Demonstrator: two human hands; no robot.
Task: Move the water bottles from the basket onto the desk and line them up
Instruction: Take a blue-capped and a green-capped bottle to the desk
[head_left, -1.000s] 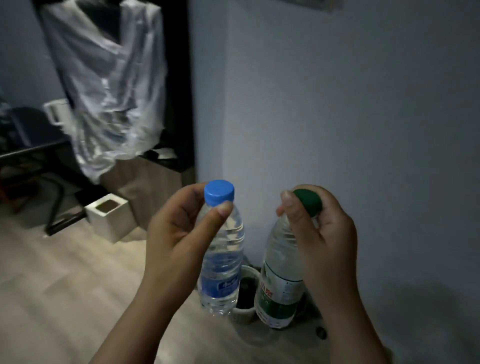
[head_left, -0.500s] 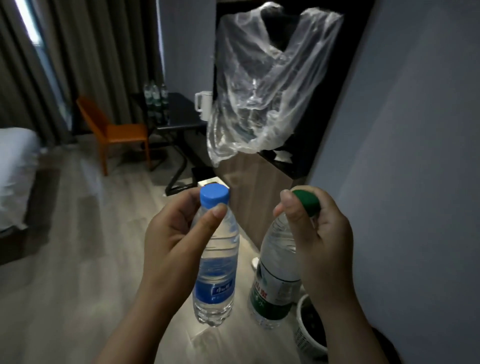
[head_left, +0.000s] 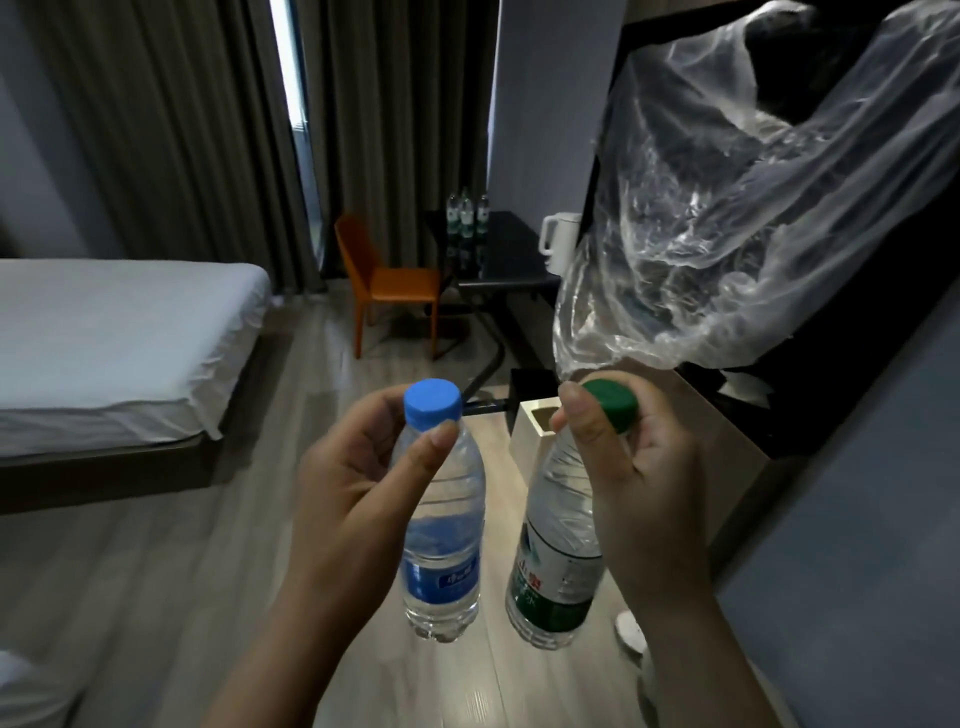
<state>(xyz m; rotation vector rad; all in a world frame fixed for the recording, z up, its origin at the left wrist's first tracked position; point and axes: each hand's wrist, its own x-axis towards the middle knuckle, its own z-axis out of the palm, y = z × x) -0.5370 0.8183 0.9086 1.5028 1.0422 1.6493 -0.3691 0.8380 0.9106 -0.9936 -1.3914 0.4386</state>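
Note:
My left hand (head_left: 353, 499) grips the neck of a clear bottle with a blue cap and blue label (head_left: 441, 545), held upright in front of me. My right hand (head_left: 639, 499) holds a second clear bottle with a green cap and green label (head_left: 556, 566) by its top, tilted slightly. Far across the room stands a dark desk (head_left: 511, 260) with three green-labelled bottles (head_left: 467, 213) in a row at its back edge. The basket is at the frame's bottom right, mostly hidden behind my right arm.
An orange chair (head_left: 395, 283) stands left of the desk, and a white kettle (head_left: 558, 241) sits on the desk's right side. A bed (head_left: 114, 338) fills the left. A plastic-covered garment (head_left: 753, 208) hangs at right above a counter. A white square bin (head_left: 537, 431) sits on the wooden floor.
My view has swung left from the wall and basket toward the room, bringing the bed, chair and desk into sight. Both hands keep their bottles held in front of me.

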